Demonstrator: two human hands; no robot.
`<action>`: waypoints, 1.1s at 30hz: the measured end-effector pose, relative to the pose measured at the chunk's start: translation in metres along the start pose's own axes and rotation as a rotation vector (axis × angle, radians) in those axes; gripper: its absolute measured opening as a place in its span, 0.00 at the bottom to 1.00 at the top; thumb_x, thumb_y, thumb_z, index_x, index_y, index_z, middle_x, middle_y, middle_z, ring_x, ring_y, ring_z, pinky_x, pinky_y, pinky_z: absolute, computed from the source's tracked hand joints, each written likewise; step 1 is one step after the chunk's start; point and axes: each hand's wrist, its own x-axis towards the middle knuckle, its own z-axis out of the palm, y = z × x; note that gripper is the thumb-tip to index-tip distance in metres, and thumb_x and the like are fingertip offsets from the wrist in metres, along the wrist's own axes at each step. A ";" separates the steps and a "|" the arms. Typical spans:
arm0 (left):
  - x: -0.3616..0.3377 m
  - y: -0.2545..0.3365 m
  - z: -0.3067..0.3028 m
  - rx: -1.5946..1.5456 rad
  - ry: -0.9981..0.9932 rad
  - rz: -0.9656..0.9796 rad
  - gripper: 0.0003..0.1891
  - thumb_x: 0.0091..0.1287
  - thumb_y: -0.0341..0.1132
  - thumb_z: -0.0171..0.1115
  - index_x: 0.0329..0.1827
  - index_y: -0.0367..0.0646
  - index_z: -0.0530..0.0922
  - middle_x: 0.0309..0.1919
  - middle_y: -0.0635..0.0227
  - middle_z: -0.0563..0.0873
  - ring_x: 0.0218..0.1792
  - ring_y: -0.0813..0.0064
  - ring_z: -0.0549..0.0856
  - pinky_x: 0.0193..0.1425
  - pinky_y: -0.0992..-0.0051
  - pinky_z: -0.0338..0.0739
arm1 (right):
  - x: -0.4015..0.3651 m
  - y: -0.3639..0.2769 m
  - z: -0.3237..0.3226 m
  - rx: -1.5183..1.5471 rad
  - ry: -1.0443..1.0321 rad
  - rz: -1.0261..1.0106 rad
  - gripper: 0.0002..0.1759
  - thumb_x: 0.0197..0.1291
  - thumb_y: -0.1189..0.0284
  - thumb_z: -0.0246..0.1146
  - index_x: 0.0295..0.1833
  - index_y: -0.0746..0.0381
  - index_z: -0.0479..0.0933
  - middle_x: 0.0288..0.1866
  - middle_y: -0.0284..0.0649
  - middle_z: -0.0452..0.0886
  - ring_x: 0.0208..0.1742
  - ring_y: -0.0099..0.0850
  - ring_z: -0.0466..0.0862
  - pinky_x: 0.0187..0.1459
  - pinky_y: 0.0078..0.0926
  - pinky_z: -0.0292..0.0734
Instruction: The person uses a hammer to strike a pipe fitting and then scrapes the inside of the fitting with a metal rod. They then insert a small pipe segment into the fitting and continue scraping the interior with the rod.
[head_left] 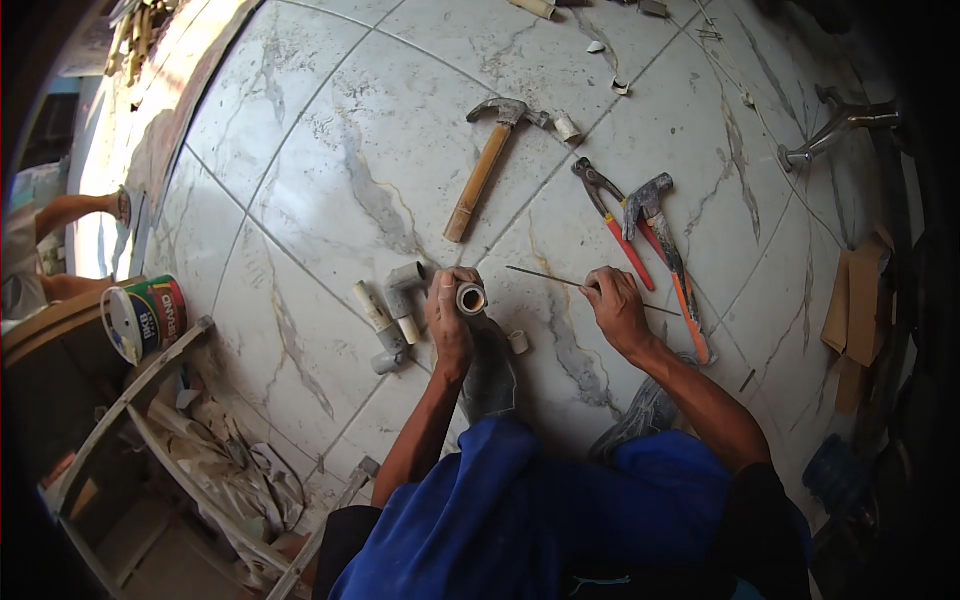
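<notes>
My left hand (449, 318) is wrapped round a pipe piece (471, 299), whose round open end faces up. In my right hand (613, 308) a thin dark rod (540, 274) is pinched between the fingers, sticking out on both sides. Grey elbow fittings with short pipes (404, 290) lie left of my left hand. A small pale ring-like piece (518, 342) rests on the tiles between my hands. Beyond them lies a claw hammer (480, 180) with a wooden handle. Red-handled pincers (612, 222) and a second, orange-handled hammer (672, 262) lie beyond my right hand.
A paint bucket (146, 318) and a wooden frame (130, 400) stand at the left. Another person's legs (75, 210) show at the far left. A metal fixture (840, 128) and cardboard (858, 300) are at the right, with pipe scraps (535, 8) at the top.
</notes>
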 end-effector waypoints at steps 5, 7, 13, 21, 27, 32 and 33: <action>0.010 0.006 -0.004 0.222 0.001 0.117 0.22 0.77 0.42 0.39 0.32 0.36 0.75 0.29 0.70 0.77 0.31 0.83 0.73 0.38 0.81 0.68 | 0.018 -0.062 -0.045 0.303 0.167 0.101 0.16 0.69 0.73 0.54 0.57 0.69 0.65 0.50 0.55 0.76 0.50 0.53 0.79 0.48 0.40 0.78; 0.014 -0.001 -0.009 0.228 0.014 0.107 0.25 0.78 0.44 0.39 0.29 0.35 0.76 0.28 0.68 0.78 0.31 0.81 0.74 0.38 0.81 0.68 | 0.016 -0.089 -0.060 0.314 -0.110 0.147 0.15 0.70 0.72 0.52 0.57 0.68 0.65 0.47 0.56 0.77 0.46 0.53 0.81 0.45 0.42 0.78; 0.016 -0.004 -0.020 0.181 0.077 -0.077 0.37 0.77 0.57 0.33 0.20 0.35 0.76 0.25 0.64 0.81 0.28 0.77 0.77 0.36 0.78 0.70 | -0.012 -0.118 -0.040 0.276 -0.442 0.214 0.10 0.69 0.70 0.51 0.48 0.66 0.66 0.18 0.51 0.77 0.21 0.52 0.80 0.24 0.45 0.76; 0.023 -0.010 -0.026 0.025 0.140 -0.293 0.36 0.74 0.63 0.31 0.19 0.41 0.68 0.20 0.60 0.75 0.24 0.67 0.75 0.33 0.73 0.70 | -0.008 -0.136 -0.028 0.088 -0.392 0.027 0.15 0.64 0.70 0.57 0.53 0.66 0.70 0.12 0.45 0.75 0.14 0.45 0.79 0.16 0.42 0.73; 0.023 -0.011 -0.029 0.011 0.059 -0.233 0.37 0.75 0.61 0.27 0.20 0.41 0.70 0.22 0.61 0.78 0.24 0.71 0.76 0.32 0.76 0.71 | -0.004 -0.138 -0.023 0.052 -0.330 0.013 0.18 0.61 0.70 0.59 0.55 0.67 0.73 0.12 0.46 0.76 0.14 0.42 0.80 0.16 0.41 0.73; 0.023 -0.011 -0.026 0.045 0.085 -0.214 0.35 0.75 0.60 0.29 0.19 0.41 0.68 0.20 0.58 0.74 0.25 0.66 0.74 0.36 0.70 0.70 | -0.001 -0.142 -0.016 0.044 -0.323 0.044 0.20 0.60 0.70 0.60 0.56 0.67 0.74 0.13 0.47 0.77 0.15 0.41 0.81 0.16 0.40 0.73; 0.022 -0.012 -0.027 0.098 0.093 -0.183 0.35 0.74 0.61 0.30 0.19 0.41 0.68 0.20 0.58 0.74 0.26 0.66 0.74 0.37 0.70 0.70 | 0.000 -0.142 -0.014 0.033 -0.309 0.047 0.21 0.60 0.69 0.60 0.57 0.66 0.73 0.14 0.47 0.77 0.15 0.42 0.81 0.15 0.40 0.73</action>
